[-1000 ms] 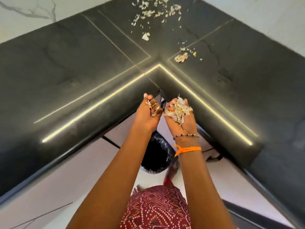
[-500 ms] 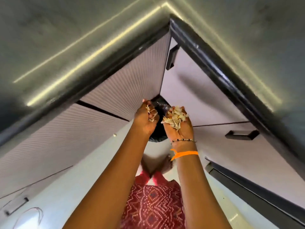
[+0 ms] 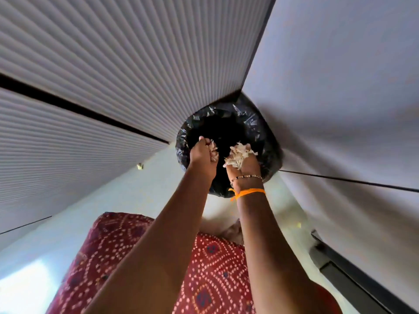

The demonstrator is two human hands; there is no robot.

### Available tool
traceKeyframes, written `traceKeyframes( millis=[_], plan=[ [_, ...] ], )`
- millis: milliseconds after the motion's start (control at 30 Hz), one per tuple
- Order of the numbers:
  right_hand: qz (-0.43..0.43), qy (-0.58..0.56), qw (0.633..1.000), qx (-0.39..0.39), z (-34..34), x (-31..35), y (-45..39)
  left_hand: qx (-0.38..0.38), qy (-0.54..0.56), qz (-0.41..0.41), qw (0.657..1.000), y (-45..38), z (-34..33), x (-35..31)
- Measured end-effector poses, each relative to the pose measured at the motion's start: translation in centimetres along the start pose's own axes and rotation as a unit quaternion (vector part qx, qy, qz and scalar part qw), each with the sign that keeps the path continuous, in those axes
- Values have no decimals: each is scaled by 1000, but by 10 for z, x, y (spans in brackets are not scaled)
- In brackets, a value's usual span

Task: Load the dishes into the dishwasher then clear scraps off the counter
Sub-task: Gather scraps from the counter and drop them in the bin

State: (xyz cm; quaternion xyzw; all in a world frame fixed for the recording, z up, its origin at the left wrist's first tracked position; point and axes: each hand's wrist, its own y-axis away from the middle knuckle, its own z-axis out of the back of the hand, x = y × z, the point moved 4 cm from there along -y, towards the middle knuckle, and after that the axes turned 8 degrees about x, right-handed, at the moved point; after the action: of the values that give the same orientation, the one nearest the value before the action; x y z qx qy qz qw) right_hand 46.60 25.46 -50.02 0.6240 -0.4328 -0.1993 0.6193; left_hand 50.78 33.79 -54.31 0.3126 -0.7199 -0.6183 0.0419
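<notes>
I've got both hands over the bin (image 3: pixel 267 141), left hand (image 3: pixel 203 156) and right hand (image 3: pixel 246 165) each grasping scraps (image 3: pixel 238 155), not dropped yet; dishwasher and counter out of view.

Hands (image 3: pixel 223 157) with scraps (image 3: pixel 239 155) lowered over bin (image 3: pixel 260 132).
</notes>
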Motion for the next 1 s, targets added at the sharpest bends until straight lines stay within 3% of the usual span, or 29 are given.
traceKeyframes(
  millis=[67,133,233,433,533,667,733,833,1000],
  plan=[
    [6,4,999,33,2,-7,-38,10,-17,18,1000,-9,3,5],
    [-37,-61,997,33,10,-17,-65,32,-16,60,998,-1,-2,8],
    [-40,-113,991,54,17,-19,-57,45,-30,84,995,17,3,2],
    [36,-129,991,11,6,8,51,57,-41,22,997,102,3,-32],
    [44,-108,993,28,-2,29,117,58,0,-4,998,169,-5,-49],
    [57,-91,994,36,-17,51,217,42,-79,3,996,254,-26,-72],
    [59,-71,993,77,-27,60,269,62,-81,7,995,290,-38,-85],
    [79,-51,990,110,-35,67,316,84,-73,-15,994,309,-54,-105],
    [99,-58,989,96,-24,67,341,83,-131,-50,987,330,-66,-125]
  ],
)
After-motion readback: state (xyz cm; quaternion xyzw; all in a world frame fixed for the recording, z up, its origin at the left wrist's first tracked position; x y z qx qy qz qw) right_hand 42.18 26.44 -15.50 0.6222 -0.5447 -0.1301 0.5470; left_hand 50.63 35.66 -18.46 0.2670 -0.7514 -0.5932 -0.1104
